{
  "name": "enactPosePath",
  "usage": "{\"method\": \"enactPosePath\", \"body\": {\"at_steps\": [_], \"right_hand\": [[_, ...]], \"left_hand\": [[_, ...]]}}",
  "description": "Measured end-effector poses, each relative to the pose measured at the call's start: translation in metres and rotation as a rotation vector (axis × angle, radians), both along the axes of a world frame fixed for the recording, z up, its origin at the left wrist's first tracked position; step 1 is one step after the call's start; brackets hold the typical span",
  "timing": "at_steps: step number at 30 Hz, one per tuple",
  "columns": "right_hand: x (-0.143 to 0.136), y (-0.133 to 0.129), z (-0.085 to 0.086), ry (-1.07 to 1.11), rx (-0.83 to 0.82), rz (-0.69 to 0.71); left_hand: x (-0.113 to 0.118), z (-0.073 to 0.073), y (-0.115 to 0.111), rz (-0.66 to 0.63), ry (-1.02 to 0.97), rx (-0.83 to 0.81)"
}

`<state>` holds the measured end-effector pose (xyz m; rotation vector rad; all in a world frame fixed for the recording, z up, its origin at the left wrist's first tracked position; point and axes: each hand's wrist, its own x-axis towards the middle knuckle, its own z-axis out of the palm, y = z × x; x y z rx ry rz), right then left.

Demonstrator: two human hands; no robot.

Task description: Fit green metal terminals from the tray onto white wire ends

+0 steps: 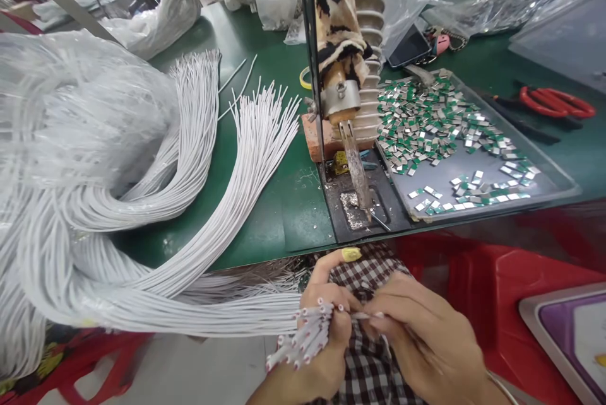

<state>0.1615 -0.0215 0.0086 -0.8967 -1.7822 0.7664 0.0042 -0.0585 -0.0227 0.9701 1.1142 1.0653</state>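
My left hand (pixel 326 323) is closed around a bundle of white cables (pixel 303 335), their cut ends fanning out over the wrist. Its index finger, with a yellow covering on the tip, points away toward the bench. Beside it, my right hand (pixel 421 329) pinches the end of a single white cable (pixel 362 315) between thumb and fingers. Both hands are over a checked cloth on the lap, below the bench edge. A soldering iron (pixel 355 165) in a stand slants down just beyond the hands. To its right lies a tray (pixel 558 187) of small green and silver circuit boards (pixel 426 121).
More white cable bundles (pixel 255 140) lie across the left of the green bench (pixel 265 228), partly in plastic wrap (pixel 85 108). Red-handled pliers (pixel 553 102), a phone (pixel 409 45) and plastic bags stand at the back right. A red stool (pixel 497 304) is at right.
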Motion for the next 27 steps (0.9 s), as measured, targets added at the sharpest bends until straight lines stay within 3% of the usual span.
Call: {"method": "enactPosePath", "body": {"at_steps": [4,9,13,18,27], "right_hand": [[0.010,0.003,0.013,0.020,-0.012,-0.034],[0.004,0.015,0.014,-0.018,0.040,0.005],[0.001,0.014,0.006,0.137,-0.073,-0.084],[0.006,0.012,0.004,0.174,-0.247,-0.008],[0.008,0.018,0.007,0.204,-0.335,-0.001]], "left_hand": [[0.000,-0.003,0.003,0.003,0.187,0.136],[0.004,0.007,0.010,-0.072,0.164,0.245],[0.005,0.021,0.020,-0.019,0.292,0.302],[0.000,0.034,0.028,-0.033,0.357,0.347],[0.002,0.031,0.033,-0.029,0.373,0.334]]}}
